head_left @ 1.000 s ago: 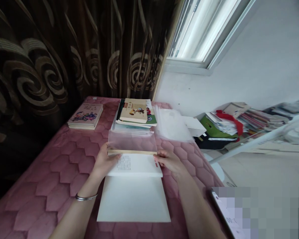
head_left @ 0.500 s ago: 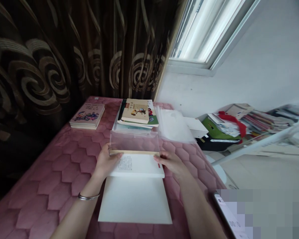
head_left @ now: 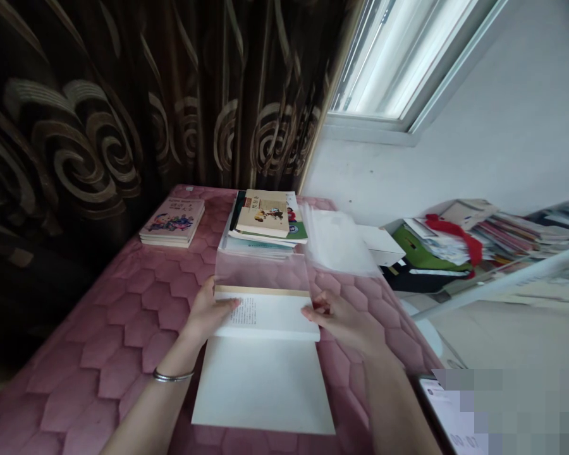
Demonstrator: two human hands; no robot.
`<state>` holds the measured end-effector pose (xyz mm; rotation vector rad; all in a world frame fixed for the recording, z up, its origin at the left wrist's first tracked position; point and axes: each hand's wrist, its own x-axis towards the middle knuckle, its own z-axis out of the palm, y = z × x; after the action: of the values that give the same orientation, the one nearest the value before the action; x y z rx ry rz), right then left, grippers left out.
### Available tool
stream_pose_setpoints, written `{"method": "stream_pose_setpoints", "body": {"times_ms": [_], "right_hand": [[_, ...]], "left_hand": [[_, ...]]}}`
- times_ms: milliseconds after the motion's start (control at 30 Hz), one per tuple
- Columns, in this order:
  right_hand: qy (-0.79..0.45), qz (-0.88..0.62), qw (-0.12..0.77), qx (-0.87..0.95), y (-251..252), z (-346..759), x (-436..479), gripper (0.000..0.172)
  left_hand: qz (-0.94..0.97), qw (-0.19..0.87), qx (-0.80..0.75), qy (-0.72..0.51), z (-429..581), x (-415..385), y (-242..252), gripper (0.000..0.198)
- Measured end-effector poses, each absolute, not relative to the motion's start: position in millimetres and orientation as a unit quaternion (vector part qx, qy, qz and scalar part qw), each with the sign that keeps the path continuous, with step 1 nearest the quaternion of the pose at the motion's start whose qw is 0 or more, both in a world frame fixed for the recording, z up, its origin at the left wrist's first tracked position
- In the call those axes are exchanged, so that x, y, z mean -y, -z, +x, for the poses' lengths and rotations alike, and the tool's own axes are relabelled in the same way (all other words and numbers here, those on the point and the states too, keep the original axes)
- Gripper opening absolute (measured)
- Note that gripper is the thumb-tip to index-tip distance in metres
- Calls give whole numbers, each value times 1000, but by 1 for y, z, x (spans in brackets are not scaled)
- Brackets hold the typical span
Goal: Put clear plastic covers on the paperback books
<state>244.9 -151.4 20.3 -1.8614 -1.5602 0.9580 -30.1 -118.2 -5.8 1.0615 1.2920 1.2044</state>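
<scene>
Before me lies an opened paperback book (head_left: pixel 279 316), its white page or flap with small printed text folded towards the far side. A clear plastic book cover (head_left: pixel 260 270) sticks out past the book's far edge, over the bedding. The lower leaf (head_left: pixel 263 385) is blank and white, flat towards me. My left hand (head_left: pixel 212 309) grips the book's left edge, thumb on top and fingers hidden behind. Pinched at the right edge is my right hand (head_left: pixel 334 316), with its thumb on the page; whether it also holds the plastic cannot be told.
Behind the book stands a pile of books (head_left: pixel 265 215); clear plastic sleeves (head_left: pixel 336 240) lie to its right. A small stack of pink books (head_left: pixel 173 221) sits back left. A phone (head_left: pixel 439 404) is at the lower right. The pink quilted surface (head_left: pixel 114 328) ends at a dark curtain (head_left: pixel 171 95).
The view has shifted slightly, so everything appears a little further right. My right thumb and fingers have shifted slightly at the right edge; both hands stay on the book.
</scene>
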Motion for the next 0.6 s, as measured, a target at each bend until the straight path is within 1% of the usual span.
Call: {"method": "stream_pose_setpoints", "body": {"times_ms": [67,133,267,433,600], "right_hand": [[-343,-685,230,600,-25,245,155,29],[-350,-674,218,613,-27,244,155,31],[-375,-665,246,597,-21,243,150,32],[-428,-637,262,585,-11,244,144,35],[-393,-647,271,595,-5,244,143,34]], "left_hand": [[455,514,-536,-492,-30,118,7,54],[462,514,-534,-487,-31,117,7,53],[458,521,-535,-481,-33,115,9,53],[460,502,-547,-486,-35,112,16,53],[468,487,-567,-472,-36,110,14,47]]}}
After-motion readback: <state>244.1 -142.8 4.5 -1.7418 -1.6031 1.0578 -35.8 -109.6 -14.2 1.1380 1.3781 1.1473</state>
